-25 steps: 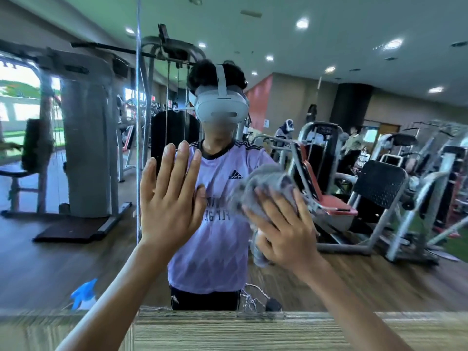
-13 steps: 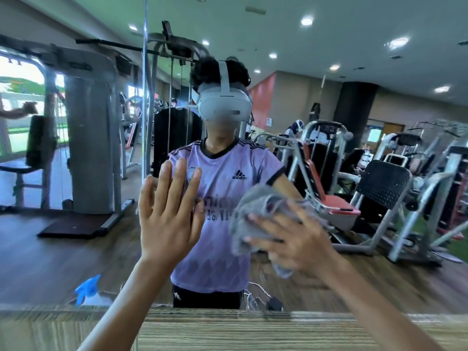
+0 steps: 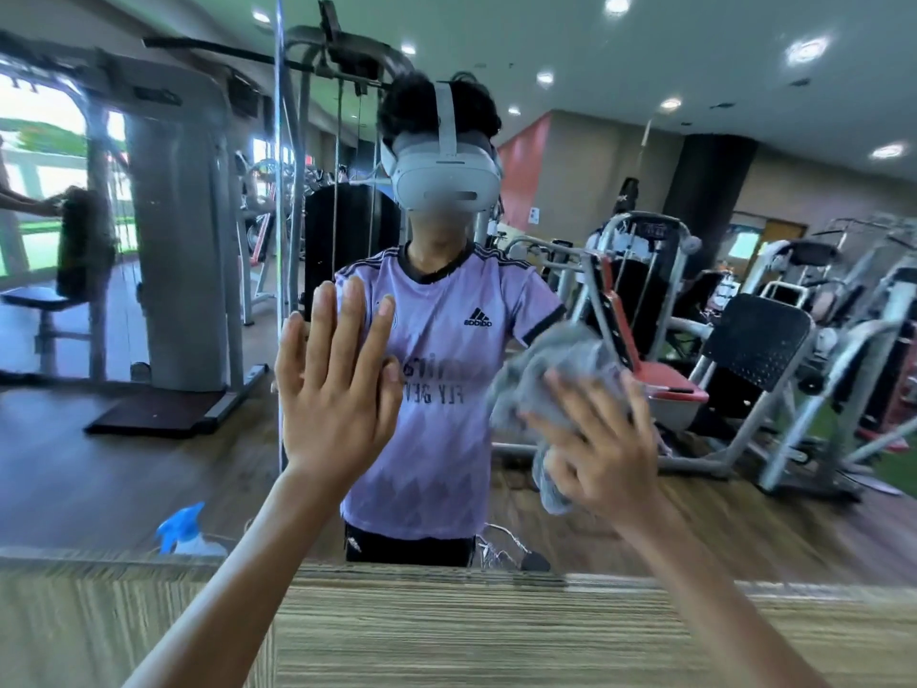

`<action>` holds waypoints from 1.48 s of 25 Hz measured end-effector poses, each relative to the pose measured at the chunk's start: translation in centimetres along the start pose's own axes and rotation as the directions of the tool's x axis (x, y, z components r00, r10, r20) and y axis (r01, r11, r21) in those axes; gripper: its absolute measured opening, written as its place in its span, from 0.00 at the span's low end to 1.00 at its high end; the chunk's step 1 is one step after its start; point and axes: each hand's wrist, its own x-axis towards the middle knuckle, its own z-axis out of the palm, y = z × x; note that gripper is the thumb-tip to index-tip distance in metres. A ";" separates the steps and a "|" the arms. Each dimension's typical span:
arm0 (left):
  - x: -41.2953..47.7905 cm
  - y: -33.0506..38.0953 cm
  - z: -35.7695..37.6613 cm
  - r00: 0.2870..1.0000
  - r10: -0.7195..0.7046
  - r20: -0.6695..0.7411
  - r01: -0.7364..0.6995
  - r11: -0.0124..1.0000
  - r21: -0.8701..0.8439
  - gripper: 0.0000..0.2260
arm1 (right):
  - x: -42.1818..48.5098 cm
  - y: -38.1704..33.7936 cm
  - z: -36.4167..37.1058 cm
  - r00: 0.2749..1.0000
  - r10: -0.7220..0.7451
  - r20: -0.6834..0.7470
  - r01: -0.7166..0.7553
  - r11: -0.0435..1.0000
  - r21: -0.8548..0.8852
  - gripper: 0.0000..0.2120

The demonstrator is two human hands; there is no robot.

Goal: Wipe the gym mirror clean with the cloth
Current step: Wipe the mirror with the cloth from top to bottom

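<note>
The gym mirror (image 3: pixel 744 141) fills the view and reflects a person in a lilac shirt with a headset. My left hand (image 3: pixel 337 384) lies flat against the glass, fingers straight and pointing up. Right of it, my right hand (image 3: pixel 600 454) presses a crumpled grey cloth (image 3: pixel 551 374) onto the mirror with spread fingers. Part of the cloth hangs below the hand, blurred by motion.
A striped wooden ledge (image 3: pixel 496 628) runs under the mirror at waist height. A vertical seam (image 3: pixel 279 191) divides the mirror panels just left of my left hand. A blue-topped spray bottle (image 3: pixel 181 531) shows in the reflection at lower left. Weight machines appear in the reflection.
My right hand has slid the cloth across the glass, dipping down and then up to the right. My left hand has stayed flat on the mirror.
</note>
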 end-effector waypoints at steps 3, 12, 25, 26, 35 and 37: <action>-0.2 0.3 0.0 1.000 -0.002 -0.011 0.002 1.000 -0.005 0.22 | 3.5 -6.1 1.8 0.728 0.651 -0.214 -0.624 0.759 0.188 0.27; -0.4 0.3 0.1 1.000 -0.005 -0.010 0.005 1.000 0.023 0.23 | -1.6 -4.5 1.7 0.894 0.437 -0.099 -0.437 0.899 0.017 0.21; -0.5 0.3 0.1 1.000 -0.008 0.015 0.007 1.000 0.018 0.24 | 3.7 -5.1 1.8 0.825 0.535 -0.180 -0.532 0.844 0.071 0.22; -0.5 0.2 0.0 1.000 -0.003 0.009 0.003 1.000 0.011 0.24 | 4.9 -6.8 2.2 0.801 0.565 -0.201 -0.557 0.825 0.100 0.24; 0.8 1.0 -0.7 0.998 0.018 0.067 -0.018 1.000 0.000 0.26 | 7.7 1.4 -0.6 0.916 0.357 -0.183 -0.364 0.931 -0.006 0.21; 1.6 2.6 -0.7 0.992 0.042 0.115 -0.039 0.999 -0.031 0.26 | 11.9 0.3 -0.4 0.858 0.454 -0.240 -0.454 0.889 0.059 0.22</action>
